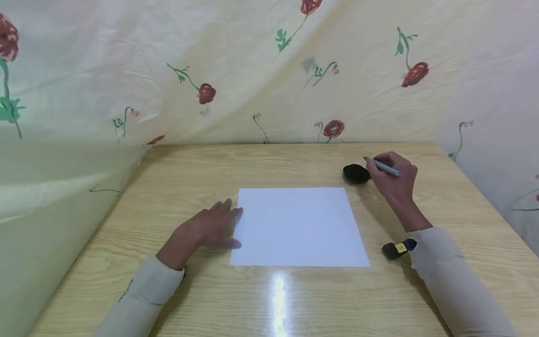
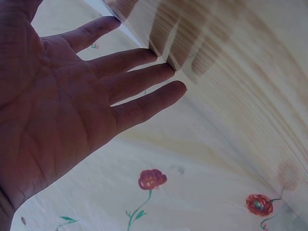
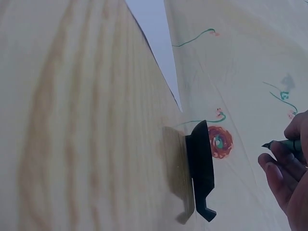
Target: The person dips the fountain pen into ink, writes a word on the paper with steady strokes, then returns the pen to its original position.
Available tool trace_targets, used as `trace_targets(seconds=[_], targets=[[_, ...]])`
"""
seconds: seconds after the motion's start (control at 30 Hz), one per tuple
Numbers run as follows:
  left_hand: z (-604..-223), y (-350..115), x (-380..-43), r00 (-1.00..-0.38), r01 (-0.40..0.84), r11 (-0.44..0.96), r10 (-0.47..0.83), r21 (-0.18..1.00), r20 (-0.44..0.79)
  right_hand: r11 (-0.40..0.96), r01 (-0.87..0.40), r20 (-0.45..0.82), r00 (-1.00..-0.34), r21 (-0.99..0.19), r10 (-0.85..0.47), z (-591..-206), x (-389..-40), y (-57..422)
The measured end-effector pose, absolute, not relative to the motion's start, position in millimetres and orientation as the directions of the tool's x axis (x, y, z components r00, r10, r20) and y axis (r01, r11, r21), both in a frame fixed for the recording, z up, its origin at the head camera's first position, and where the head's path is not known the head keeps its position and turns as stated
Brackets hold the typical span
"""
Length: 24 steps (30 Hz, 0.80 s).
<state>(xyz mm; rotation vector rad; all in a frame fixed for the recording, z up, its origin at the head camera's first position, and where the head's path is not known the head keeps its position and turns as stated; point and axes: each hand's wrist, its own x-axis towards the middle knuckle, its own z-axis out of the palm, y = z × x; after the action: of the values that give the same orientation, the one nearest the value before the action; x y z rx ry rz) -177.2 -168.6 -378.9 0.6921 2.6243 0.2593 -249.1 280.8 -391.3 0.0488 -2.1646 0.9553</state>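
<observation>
A blank white sheet of paper lies flat on the wooden table. At its left edge rests my left hand, fingers spread and straight, with the forefinger and thumb over the paper's border. In the left wrist view the palm of that left hand is bare and holds nothing. My right hand pinches a grey-green pen above the table, beyond the sheet's far right corner. The pen's dark tip points left. Close to that hand sits a small black rounded object with a short handle-like tab.
The light wooden table extends around the sheet to a back edge. A pale cloth with red flowers hangs behind and at both sides. A small black device with a yellow patch shows at the right sleeve's cuff.
</observation>
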Motion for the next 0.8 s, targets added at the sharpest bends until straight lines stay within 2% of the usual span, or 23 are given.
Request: trace_targets(seconds=[0.2,0.47,0.8], targets=[[-379.0,-168.9,-177.9,-0.793,0.428,0.861,0.504,0.277,-0.343,0.728,-0.251,0.608,-0.744,-0.638,0.277,-391.6,-249.9,281.6],[-379.2,-169.8,-177.4,-0.793,0.424,0.862,0.502,0.278,-0.346,0.750,-0.044,0.390,-0.873,-0.660,0.292,-391.6,-251.7,278.5],[-377.4,-168.8,-176.4,-0.793,0.429,0.861,0.504,0.274,-0.341,0.791,0.085,0.227,-0.934,-0.606,0.275,-390.5,-252.5,274.9]])
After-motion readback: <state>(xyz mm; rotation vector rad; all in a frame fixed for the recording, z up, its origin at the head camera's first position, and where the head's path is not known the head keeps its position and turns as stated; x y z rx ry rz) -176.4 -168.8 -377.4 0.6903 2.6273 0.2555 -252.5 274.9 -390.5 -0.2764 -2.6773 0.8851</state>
